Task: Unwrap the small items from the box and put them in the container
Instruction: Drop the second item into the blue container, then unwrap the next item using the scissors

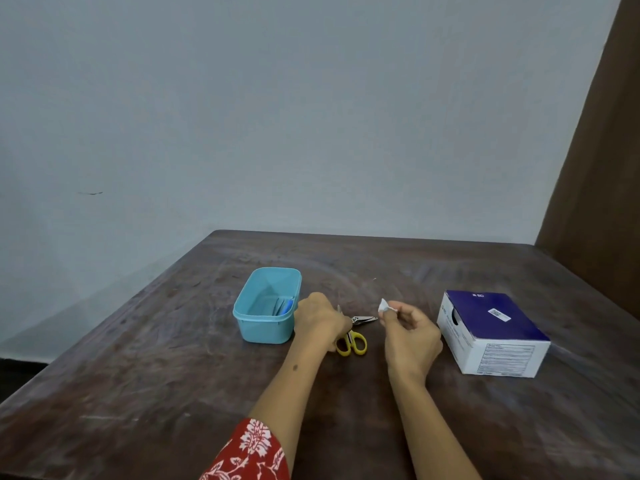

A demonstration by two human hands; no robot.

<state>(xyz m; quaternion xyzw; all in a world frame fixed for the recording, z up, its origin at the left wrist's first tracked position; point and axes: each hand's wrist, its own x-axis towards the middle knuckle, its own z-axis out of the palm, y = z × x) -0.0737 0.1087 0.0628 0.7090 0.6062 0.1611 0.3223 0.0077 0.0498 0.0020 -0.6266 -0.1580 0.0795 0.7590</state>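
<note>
A light blue plastic container (242, 311) stands open on the dark wooden table (173, 358), with a few small blue and grey items lying inside it. My left hand (317, 318) is closed just to the right of the container, with a thin pale tip sticking out of its fingers; what it holds is too small to tell. My right hand (407, 329) pinches a small white wrapper (383, 305) between thumb and fingers. A purple and white cardboard box (491, 332) sits to the right of my right hand.
Yellow-handled scissors (353, 339) lie on the table between my hands, partly under the left one. A grey wall stands behind the table's far edge. A brown panel (602, 168) rises at the right.
</note>
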